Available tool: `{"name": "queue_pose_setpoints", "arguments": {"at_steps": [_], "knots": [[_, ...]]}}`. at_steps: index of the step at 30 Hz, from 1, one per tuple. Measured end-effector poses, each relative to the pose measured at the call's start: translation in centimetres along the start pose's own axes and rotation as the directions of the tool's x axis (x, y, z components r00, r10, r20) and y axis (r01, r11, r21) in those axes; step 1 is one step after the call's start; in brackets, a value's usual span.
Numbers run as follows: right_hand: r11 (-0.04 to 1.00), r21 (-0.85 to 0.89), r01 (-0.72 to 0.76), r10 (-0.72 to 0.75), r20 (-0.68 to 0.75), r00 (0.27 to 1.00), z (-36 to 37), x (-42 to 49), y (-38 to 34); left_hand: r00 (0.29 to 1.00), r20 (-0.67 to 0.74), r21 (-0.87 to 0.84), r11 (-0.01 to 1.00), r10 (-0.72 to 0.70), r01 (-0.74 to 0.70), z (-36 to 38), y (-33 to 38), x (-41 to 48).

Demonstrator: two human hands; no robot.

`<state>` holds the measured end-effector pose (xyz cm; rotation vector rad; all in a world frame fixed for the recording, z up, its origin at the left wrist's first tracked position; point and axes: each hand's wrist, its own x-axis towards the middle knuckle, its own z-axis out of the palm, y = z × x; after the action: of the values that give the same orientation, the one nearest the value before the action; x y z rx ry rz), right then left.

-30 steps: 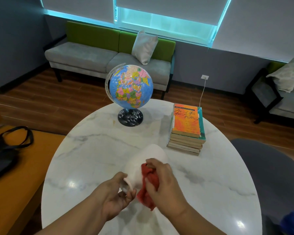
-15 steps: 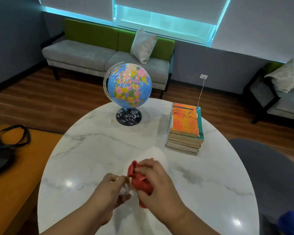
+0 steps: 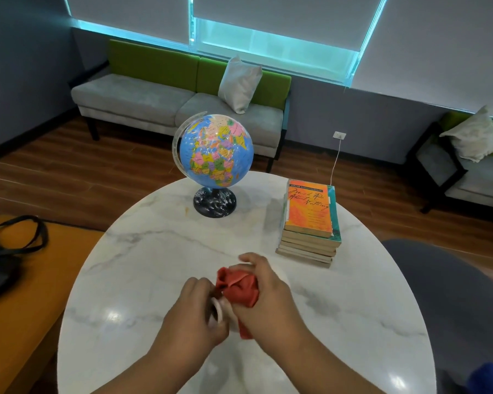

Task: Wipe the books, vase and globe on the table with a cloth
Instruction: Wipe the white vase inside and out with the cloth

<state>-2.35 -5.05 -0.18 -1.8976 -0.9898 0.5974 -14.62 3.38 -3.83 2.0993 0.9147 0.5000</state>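
A white vase (image 3: 218, 307) is being held above the near part of the round white marble table (image 3: 143, 260). It is mostly hidden, with only its round rim showing. The left hand (image 3: 195, 314) is gripping it at the rim. A crumpled red cloth (image 3: 241, 288) is lying bunched over the vase's body, and the right hand (image 3: 271, 294) is clutching it there. A blue globe (image 3: 217, 150) with multicoloured countries is standing upright on a dark speckled base at the table's far side. To its right, well apart from it, a stack of books (image 3: 309, 223) is lying flat, with an orange cover on top.
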Motion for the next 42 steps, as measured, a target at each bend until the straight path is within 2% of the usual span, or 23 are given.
{"name": "queue_pose_setpoints", "arguments": {"at_steps": [2,4,5,7,9,11,12,14,15,16,19,22,24,27,29,31,33,37,40,42], "knots": [[0.996,-0.087,0.031,-0.037,-0.068,0.997,-0.1,0.4,0.6,0.993,0.046,0.044,0.993,0.108,-0.11,0.0,-0.4,-0.3],[0.996,-0.042,-0.076,0.067,-0.187,0.98,-1.4,1.5,1.8,0.991,0.088,0.029,0.994,0.105,-0.108,0.1,-0.7,-0.7],[0.986,0.05,-0.16,0.167,-0.211,0.963,-2.2,1.9,2.2,0.996,0.077,-0.022,0.999,0.041,-0.04,0.2,-0.7,-0.8],[0.941,0.173,-0.291,0.322,-0.185,0.929,-3.3,2.3,2.7,0.979,0.056,-0.227,0.952,-0.196,0.204,0.5,-0.3,-0.8],[0.949,0.115,-0.292,0.31,-0.186,0.932,-3.2,2.0,2.6,0.916,0.101,-0.45,0.803,-0.388,0.39,0.8,0.2,-0.7],[0.974,0.066,-0.216,0.224,-0.158,0.962,-2.3,0.8,1.1,0.888,0.131,-0.538,0.721,-0.441,0.438,1.0,0.4,-0.6],[0.988,0.037,-0.15,0.153,-0.102,0.983,-1.7,0.2,0.5,0.894,0.113,-0.525,0.738,-0.433,0.424,1.1,0.4,-0.6],[0.998,-0.051,-0.028,0.032,0.097,0.995,-0.5,-0.8,-1.1,0.919,0.091,-0.449,0.808,-0.384,0.382,1.2,0.5,-0.8],[0.996,-0.088,-0.004,0.019,0.173,0.985,-0.1,-1.0,-1.4,0.931,0.094,-0.397,0.845,-0.352,0.359,1.2,0.5,-0.8],[0.996,-0.082,-0.02,0.036,0.19,0.981,-0.1,-0.8,-1.7,0.944,0.096,-0.349,0.878,-0.315,0.329,1.2,0.4,-0.8],[0.994,-0.032,-0.101,0.1,-0.01,0.995,-1.3,0.8,-0.1,0.978,0.091,-0.247,0.947,-0.186,0.203,1.3,0.0,-1.1],[0.942,0.028,-0.335,0.334,-0.178,0.926,-3.8,2.8,2.2,0.993,0.092,-0.185,0.979,-0.068,0.084,1.1,-0.7,-1.5],[0.907,0.018,-0.42,0.413,-0.229,0.882,-4.6,3.0,3.4,0.994,0.11,-0.142,0.99,0.022,-0.006,0.9,-1.0,-1.7],[0.943,-0.027,-0.333,0.322,-0.195,0.927,-3.3,2.3,2.4,0.984,0.127,-0.087,0.989,0.126,-0.116,0.8,-0.9,-1.5],[0.974,-0.057,-0.218,0.215,-0.055,0.975,-1.9,1.7,1.1,0.962,0.148,-0.04,0.973,0.23,-0.227,0.8,-0.7,-1.4],[0.981,-0.138,-0.135,0.15,0.106,0.983,-1.0,1.6,0.3,0.934,0.178,-0.008,0.95,0.31,-0.314,0.7,-0.6,-1.3],[0.981,-0.151,-0.118,0.141,0.151,0.978,-1.2,2.0,0.4,0.918,0.2,0.0,0.937,0.343,-0.35,0.4,-0.9,-1.2],[0.964,-0.034,-0.265,0.264,-0.032,0.964,-3.6,3.7,3.6,0.916,0.237,-0.006,0.943,0.324,-0.332,-0.2,-1.9,-1.2],[0.902,-0.084,-0.424,0.41,-0.144,0.901,-5.0,4.3,5.3,0.922,0.233,-0.016,0.949,0.31,-0.315,-0.4,-2.4,-1.2],[0.904,-0.116,-0.411,0.385,-0.191,0.903,-4.4,4.0,4.7,0.923,0.231,-0.019,0.95,0.307,-0.312,-0.3,-2.3,-1.0]]}}
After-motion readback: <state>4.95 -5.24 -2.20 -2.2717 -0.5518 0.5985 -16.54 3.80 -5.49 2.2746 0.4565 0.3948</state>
